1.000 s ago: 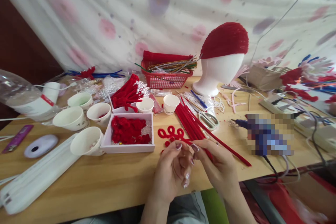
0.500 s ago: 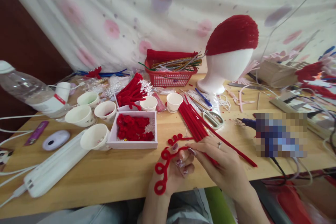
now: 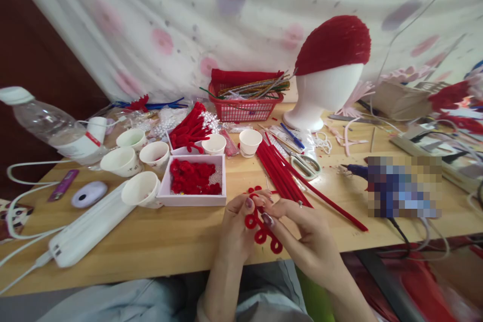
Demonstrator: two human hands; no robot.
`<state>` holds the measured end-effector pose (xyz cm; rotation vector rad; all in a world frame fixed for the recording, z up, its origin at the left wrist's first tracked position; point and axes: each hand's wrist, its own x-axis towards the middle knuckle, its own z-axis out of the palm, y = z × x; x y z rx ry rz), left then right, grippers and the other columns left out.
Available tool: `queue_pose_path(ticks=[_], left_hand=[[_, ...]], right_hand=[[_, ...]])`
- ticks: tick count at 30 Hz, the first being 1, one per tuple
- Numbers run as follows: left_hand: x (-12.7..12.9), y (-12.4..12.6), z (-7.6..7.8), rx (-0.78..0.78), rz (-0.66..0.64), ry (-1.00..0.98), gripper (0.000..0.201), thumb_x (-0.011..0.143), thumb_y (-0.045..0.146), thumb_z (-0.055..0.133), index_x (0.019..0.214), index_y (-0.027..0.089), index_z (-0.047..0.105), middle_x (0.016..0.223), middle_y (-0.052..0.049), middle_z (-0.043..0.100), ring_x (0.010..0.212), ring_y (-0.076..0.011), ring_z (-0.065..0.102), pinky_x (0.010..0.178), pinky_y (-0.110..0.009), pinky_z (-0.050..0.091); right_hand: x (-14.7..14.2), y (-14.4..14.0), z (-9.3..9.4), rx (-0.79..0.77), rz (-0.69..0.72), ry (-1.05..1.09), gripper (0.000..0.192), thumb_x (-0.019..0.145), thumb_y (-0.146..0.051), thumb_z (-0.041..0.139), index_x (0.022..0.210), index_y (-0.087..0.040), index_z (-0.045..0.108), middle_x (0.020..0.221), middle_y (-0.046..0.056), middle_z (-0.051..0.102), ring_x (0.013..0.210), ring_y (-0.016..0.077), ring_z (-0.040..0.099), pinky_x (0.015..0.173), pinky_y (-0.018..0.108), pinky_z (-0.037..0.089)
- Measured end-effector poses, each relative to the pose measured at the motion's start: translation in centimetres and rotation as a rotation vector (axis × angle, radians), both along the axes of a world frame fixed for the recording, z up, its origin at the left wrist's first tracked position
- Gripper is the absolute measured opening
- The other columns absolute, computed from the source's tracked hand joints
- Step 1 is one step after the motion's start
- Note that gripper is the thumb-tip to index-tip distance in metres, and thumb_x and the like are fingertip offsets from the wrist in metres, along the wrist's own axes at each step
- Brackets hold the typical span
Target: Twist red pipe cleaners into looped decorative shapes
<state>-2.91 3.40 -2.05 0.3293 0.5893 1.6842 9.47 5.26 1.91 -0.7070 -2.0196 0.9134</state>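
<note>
So the left hand (image 3: 237,221) has thumb and fingers pinched on a loopy red pipe cleaner (image 3: 264,229), and the right hand (image 3: 307,231) is closed on it too, loops hanging between them. Just past that there's a bunch of straight red stems (image 3: 281,176) beside some scissors (image 3: 310,173), with a white box (image 3: 196,200) off left and a foam head (image 3: 326,93) further back.

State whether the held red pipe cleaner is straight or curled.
Curled: the red pipe cleaner visibly loops several times between left hand and right hand.
</note>
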Motion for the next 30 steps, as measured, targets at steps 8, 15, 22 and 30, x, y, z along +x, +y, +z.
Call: queue_pose_path(ticks=[8,15,22,30], left_hand=[[0.7,-0.9,0.7,-0.009,-0.04,0.057,0.03,0.064,0.052,0.086,0.061,0.023,0.078,0.074,-0.006,0.077,0.085,-0.0277,0.072,0.07,-0.038,0.059],[0.7,-1.4,0.7,0.066,0.024,0.155,0.022,0.071,0.049,0.081,0.074,0.027,0.083,0.088,-0.006,0.081,0.093,-0.0268,0.072,0.088,-0.04,0.056],[0.3,-1.6,1.0,0.179,0.085,0.311,0.016,0.076,0.043,0.081,0.081,0.028,0.084,0.09,-0.007,0.08,0.102,-0.0256,0.067,0.097,-0.039,0.05],[-0.1,-1.1,0.3,0.295,0.095,0.465,0.024,0.081,0.048,0.074,0.081,0.027,0.084,0.087,-0.01,0.078,0.103,-0.0318,0.065,0.103,-0.048,0.043]], right_hand=[[0.5,-0.5,0.0,-0.087,-0.011,0.052,0.014,0.094,-0.017,0.057,0.096,-0.022,0.071,0.094,0.006,0.075,0.095,0.023,0.072,0.081,0.031,0.058],[0.5,-1.0,0.4,-0.093,-0.015,0.065,0.016,0.095,-0.022,0.056,0.096,-0.02,0.071,0.082,0.004,0.071,0.072,0.0173,0.066,0.07,0.028,0.056],[0.4,-0.9,0.7,-0.433,0.092,0.193,0.019,0.092,-0.034,0.065,0.084,-0.018,0.073,0.081,0.004,0.072,0.072,0.0149,0.065,0.064,0.023,0.053],[0.2,0.3,0.2,-0.595,0.167,0.254,0.021,0.086,-0.041,0.073,0.09,-0.021,0.078,0.09,0.004,0.076,0.082,0.0174,0.071,0.075,0.026,0.058]])
